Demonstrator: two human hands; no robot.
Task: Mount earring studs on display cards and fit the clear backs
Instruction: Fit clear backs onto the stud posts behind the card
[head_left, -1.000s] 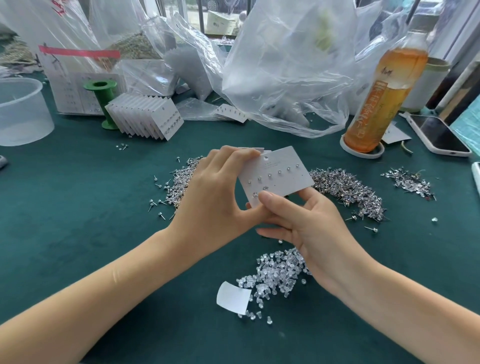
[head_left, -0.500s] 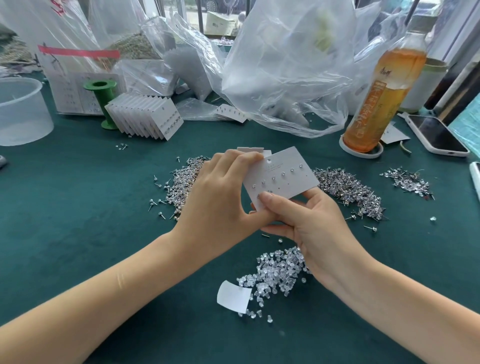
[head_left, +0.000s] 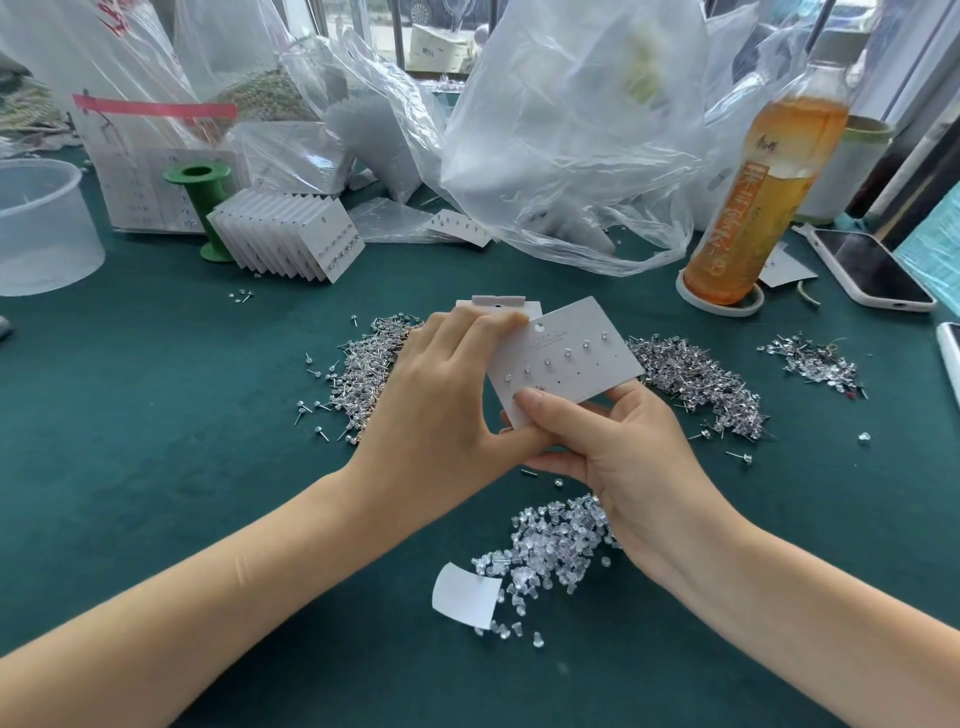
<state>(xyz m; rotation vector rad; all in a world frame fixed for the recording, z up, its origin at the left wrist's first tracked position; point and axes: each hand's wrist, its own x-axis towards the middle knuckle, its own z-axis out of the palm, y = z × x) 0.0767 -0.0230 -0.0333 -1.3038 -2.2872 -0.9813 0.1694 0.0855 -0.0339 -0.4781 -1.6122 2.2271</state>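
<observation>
A white display card (head_left: 582, 358) with a diagonal row of several studs is held tilted above the green table. My left hand (head_left: 441, 400) grips its left edge, fingers curled over the top. My right hand (head_left: 618, 447) pinches the card's lower edge, thumb on the front near the lowest stud. More blank cards (head_left: 498, 304) lie behind the left fingers. Piles of silver studs lie to the left (head_left: 363, 364) and right (head_left: 696, 379). Clear backs (head_left: 550, 545) are heaped below my right hand.
A fanned stack of filled cards (head_left: 291, 239) and a green spool (head_left: 200, 202) stand at back left, beside a clear tub (head_left: 41, 228). Plastic bags (head_left: 571, 130) crowd the back. A tea bottle (head_left: 758, 197) and phone (head_left: 867, 270) are at right. A paper scrap (head_left: 465, 595) lies near me.
The card has shifted slightly right and tilted more between my hands. Both hands keep their hold on it.
</observation>
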